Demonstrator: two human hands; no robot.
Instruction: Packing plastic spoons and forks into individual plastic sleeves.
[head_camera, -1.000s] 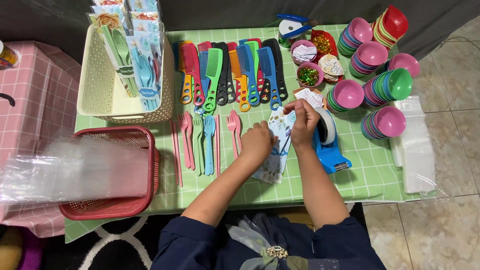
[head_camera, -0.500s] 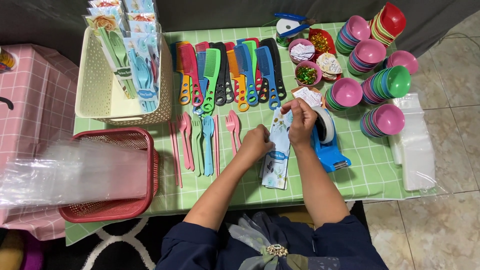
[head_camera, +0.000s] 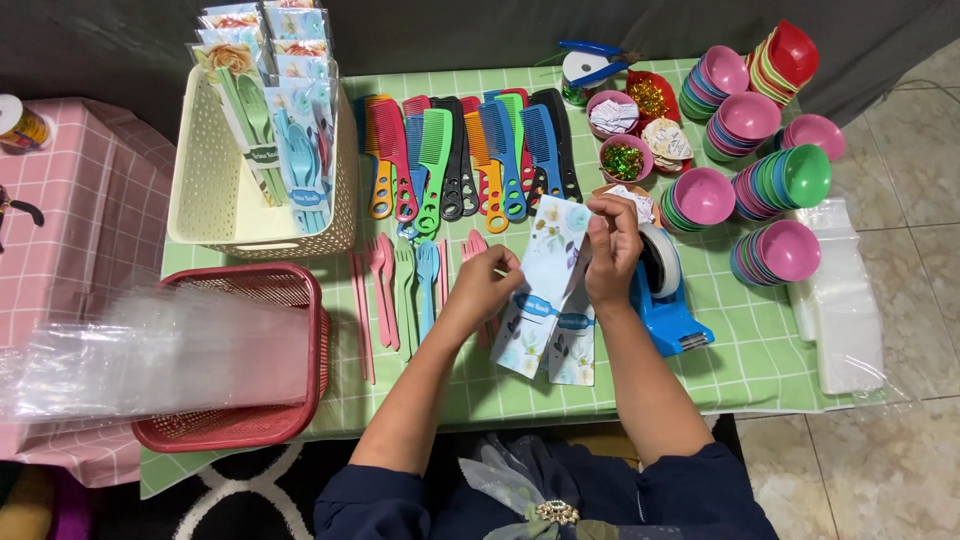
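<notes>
My right hand (head_camera: 612, 250) pinches the top of a long floral paper card (head_camera: 545, 285) and holds it tilted above the green checked table (head_camera: 760, 355). My left hand (head_camera: 482, 290) grips the same card at its left edge. A second floral card (head_camera: 573, 345) lies flat beneath it. A blue tape dispenser (head_camera: 668, 300) stands right beside my right wrist. Pink and blue plastic forks and spoons (head_camera: 405, 290) lie in a row just left of my left hand.
Coloured combs (head_camera: 465, 160) line the table's back. A cream basket (head_camera: 215, 190) holds packed cutlery sets. A red basket (head_camera: 245, 425) carries clear plastic bags (head_camera: 150, 350). Stacks of small bowls (head_camera: 760, 170) and a pile of clear bags (head_camera: 840, 300) fill the right side.
Both hands have lifted the floral card off the one beneath it and turned it more upright, with my right hand moving up to its top end.
</notes>
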